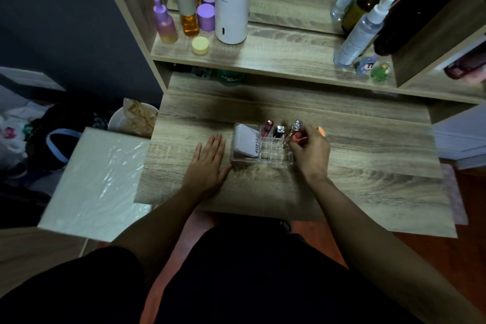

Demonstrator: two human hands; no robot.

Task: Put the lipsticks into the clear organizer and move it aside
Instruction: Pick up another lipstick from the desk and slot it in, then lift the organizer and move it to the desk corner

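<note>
The clear organizer (273,156) stands on the wooden table top between my two hands. A white compact (246,143) lies in its left compartment. A red lipstick (268,127) and a dark one with a silver cap (279,131) stand upright in its back slots. My right hand (311,151) is shut on a pink lipstick with a silver cap (295,131), tilted over the organizer's back right corner. Flat on the table lies my left hand (209,159), fingers apart, its thumb close to the organizer's front left corner.
A raised shelf behind holds a white cylinder (232,2), purple and amber bottles (188,17), a yellow jar (200,45) and spray bottles (359,37) before a mirror. A plastic-covered white board (97,181) and a bin (134,119) stand left of the table.
</note>
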